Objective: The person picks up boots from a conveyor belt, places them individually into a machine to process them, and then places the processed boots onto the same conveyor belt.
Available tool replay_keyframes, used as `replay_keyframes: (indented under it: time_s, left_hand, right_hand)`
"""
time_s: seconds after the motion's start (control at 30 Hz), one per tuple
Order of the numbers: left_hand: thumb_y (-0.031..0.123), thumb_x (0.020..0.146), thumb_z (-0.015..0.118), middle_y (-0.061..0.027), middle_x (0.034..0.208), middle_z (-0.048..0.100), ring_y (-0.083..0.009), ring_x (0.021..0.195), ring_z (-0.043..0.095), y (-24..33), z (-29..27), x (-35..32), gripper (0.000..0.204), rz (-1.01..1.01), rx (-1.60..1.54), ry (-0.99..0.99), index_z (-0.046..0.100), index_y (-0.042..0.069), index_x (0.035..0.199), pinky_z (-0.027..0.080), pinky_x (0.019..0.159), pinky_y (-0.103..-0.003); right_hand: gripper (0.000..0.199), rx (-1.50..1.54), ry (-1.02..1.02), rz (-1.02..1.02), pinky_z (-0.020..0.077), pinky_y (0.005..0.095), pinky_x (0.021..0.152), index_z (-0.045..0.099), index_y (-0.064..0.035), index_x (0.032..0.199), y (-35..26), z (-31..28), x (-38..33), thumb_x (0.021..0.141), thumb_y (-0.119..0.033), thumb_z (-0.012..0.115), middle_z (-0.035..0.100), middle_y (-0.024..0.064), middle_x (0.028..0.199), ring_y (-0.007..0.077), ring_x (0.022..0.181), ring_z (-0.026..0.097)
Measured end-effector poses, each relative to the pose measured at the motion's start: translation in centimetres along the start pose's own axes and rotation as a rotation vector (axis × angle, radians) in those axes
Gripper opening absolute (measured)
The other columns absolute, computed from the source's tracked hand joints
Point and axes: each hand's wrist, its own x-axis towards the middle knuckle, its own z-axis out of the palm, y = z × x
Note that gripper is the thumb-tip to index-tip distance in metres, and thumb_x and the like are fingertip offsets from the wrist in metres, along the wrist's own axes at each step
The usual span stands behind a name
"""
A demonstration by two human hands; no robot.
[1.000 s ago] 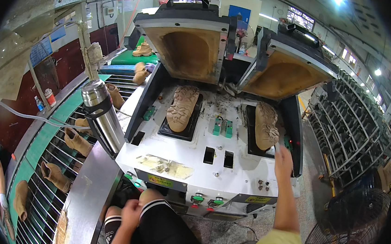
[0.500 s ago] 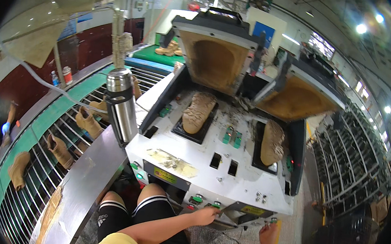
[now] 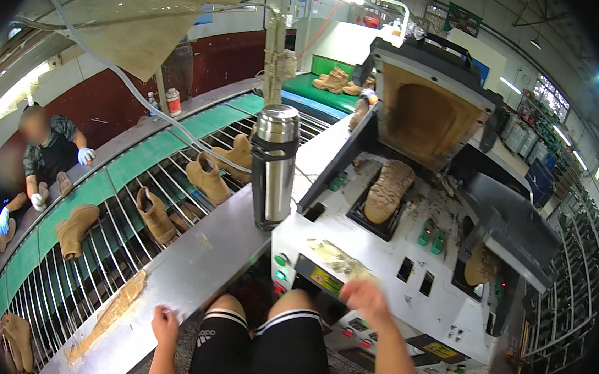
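Two hands are empty: the right hand [image 3: 364,299], blurred and loosely open, hovers over the press's stiff control panel [image 3: 376,293]; at eight o'clock the left hand [image 3: 166,323] rests flat on the rigid steel ledge [image 3: 192,270].

Supporting surfaces: a steel bench, a white machine top and a roller conveyor.

The steel bench [image 3: 185,277] runs diagonally beside the white machine top [image 3: 393,259]; a steel flask [image 3: 273,165] stands upright on the bench's far end, and a tan smear lies near its close end. On the machine top a tan boot sole [image 3: 387,190] rests sole-up in a black tray, with green buttons [image 3: 432,236] just beside it. Brown boots [image 3: 154,214] lie well apart on the conveyor [image 3: 93,269] rods alongside the bench.
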Motion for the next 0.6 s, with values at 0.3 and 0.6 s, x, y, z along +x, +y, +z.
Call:
replay_keyframes:
  time_s: [0.3, 0.6]
  left_hand:
    - [0.013, 0.09, 0.055, -0.0094, 0.056, 0.052, -0.0231, 0.05, 0.05, -6.1, -4.2, -1.0, 0.019, 0.046, 0.129, 0.1, 0.048, 0.002, 0.076, 0.041, 0.051, -0.035]
    - [0.008, 0.085, 0.059, -0.007, 0.052, 0.047, -0.0167, 0.046, 0.045, -6.1, -4.3, -1.1, 0.02, -0.059, 0.054, 0.092, 0.046, 0.002, 0.071, 0.038, 0.047, -0.03]
  right_hand:
    - [0.083, -1.332, 1.019, 0.446, 0.0365, 0.0421, 0.105, 0.026, -0.0132, 0.146, -10.5, -5.7, 25.1, 0.077, -0.037, 0.066, 0.025, 0.0225, 0.149, 0.0415, 0.129, 0.04]
    - [0.057, -1.37, 0.756, 0.601, 0.0546, 0.0417, 0.067, 0.065, 0.0091, 0.095, -13.1, -10.8, 29.3, 0.053, -0.027, 0.078, 0.067, 0.0253, 0.093, 0.035, 0.085, 0.067]
